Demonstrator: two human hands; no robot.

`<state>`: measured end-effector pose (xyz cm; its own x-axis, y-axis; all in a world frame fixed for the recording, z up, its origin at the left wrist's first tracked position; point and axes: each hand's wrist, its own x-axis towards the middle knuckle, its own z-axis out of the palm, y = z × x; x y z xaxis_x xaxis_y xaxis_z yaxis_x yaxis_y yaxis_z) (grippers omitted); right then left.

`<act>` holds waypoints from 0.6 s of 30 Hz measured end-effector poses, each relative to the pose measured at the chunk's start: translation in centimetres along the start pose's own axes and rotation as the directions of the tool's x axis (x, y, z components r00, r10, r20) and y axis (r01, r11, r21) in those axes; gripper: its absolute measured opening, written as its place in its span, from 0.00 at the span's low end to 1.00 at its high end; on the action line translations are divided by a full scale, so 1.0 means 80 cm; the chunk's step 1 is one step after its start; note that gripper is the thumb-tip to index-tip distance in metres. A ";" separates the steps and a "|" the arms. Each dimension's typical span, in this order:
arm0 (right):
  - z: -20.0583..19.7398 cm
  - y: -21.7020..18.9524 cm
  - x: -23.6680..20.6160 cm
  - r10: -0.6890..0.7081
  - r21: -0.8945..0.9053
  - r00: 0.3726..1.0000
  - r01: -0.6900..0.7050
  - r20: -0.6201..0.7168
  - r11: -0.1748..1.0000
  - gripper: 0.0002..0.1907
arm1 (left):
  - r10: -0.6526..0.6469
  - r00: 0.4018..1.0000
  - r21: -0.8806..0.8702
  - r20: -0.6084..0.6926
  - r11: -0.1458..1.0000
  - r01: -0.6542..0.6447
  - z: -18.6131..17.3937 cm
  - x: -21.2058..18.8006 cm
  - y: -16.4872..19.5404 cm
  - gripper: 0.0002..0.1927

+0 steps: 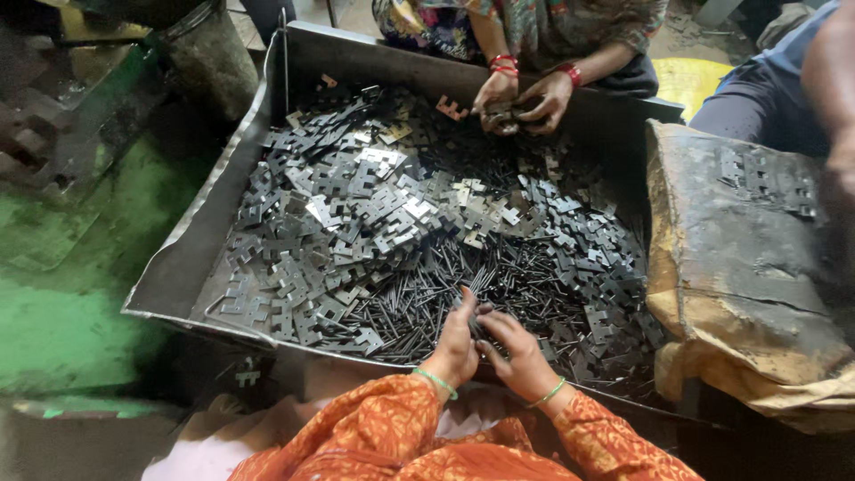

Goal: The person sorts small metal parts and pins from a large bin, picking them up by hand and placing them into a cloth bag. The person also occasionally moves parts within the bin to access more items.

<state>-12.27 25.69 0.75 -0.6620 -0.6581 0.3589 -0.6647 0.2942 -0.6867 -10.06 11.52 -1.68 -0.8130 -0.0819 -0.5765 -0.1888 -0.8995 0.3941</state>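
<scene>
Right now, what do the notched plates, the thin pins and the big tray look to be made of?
Notched plates: stamped sheet metal, probably steel; flat, grey, some glinting bright. Thin pins by the left hand and right hand: dark metal rods, dull finish. Tray: folded sheet metal, smooth grey wall with bent rim.

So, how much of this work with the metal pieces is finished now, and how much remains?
Done: nothing I can confirm; a few plates lie on the worn sack. In hand: the left hand and right hand work a small piece over the pins. Left: the tray holds a large heap of notched plates.
</scene>
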 end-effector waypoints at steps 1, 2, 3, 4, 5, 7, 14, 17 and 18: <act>-0.001 0.000 -0.003 -0.027 -0.009 1.000 0.028 0.012 1.000 0.19 | 0.095 0.994 0.075 0.056 0.992 -0.099 -0.001 0.001 -0.006 0.15; -0.003 0.002 -0.004 -0.001 -0.020 1.000 0.002 0.009 1.000 0.19 | 0.176 0.976 0.146 0.126 0.970 -0.193 -0.004 0.000 -0.011 0.14; -0.006 0.006 -0.003 0.034 -0.040 0.999 -0.034 -0.005 0.999 0.20 | 0.237 0.948 0.211 0.212 0.936 -0.281 -0.002 -0.001 -0.016 0.14; -0.013 0.012 -0.003 0.075 -0.066 0.997 -0.076 -0.028 0.995 0.21 | 0.197 0.953 0.207 0.229 0.947 -0.246 0.003 -0.003 -0.021 0.10; -0.022 0.019 0.000 0.296 0.184 0.955 -0.286 -0.026 0.940 0.20 | 0.155 0.957 0.206 0.245 0.956 -0.208 0.006 -0.008 -0.021 0.09; -0.046 0.036 0.014 0.625 0.638 0.772 -0.539 0.115 0.550 0.17 | 0.243 0.701 0.542 0.670 0.485 -0.686 0.008 -0.027 -0.008 0.22; -0.269 0.093 0.031 0.402 0.203 0.632 -0.365 -0.662 0.909 0.07 | 0.264 0.939 0.268 0.220 0.909 -0.318 -0.033 -0.079 0.124 0.20; -0.351 0.125 0.027 -0.186 -0.672 0.733 -0.451 -0.654 0.588 0.09 | 0.622 0.751 0.419 0.222 0.635 -0.649 -0.077 -0.081 0.181 0.20; -0.363 0.134 0.023 -0.119 -0.712 0.774 -0.494 -0.621 0.499 0.09 | 0.705 0.682 0.495 0.195 0.530 -0.689 -0.088 -0.079 0.196 0.21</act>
<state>-30.71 47.75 12.41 -0.6484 -0.1140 0.7528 -0.2507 0.9655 -0.0698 -3.98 -5.07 3.11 -0.7947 -0.6065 0.0243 0.1878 -0.2078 0.9600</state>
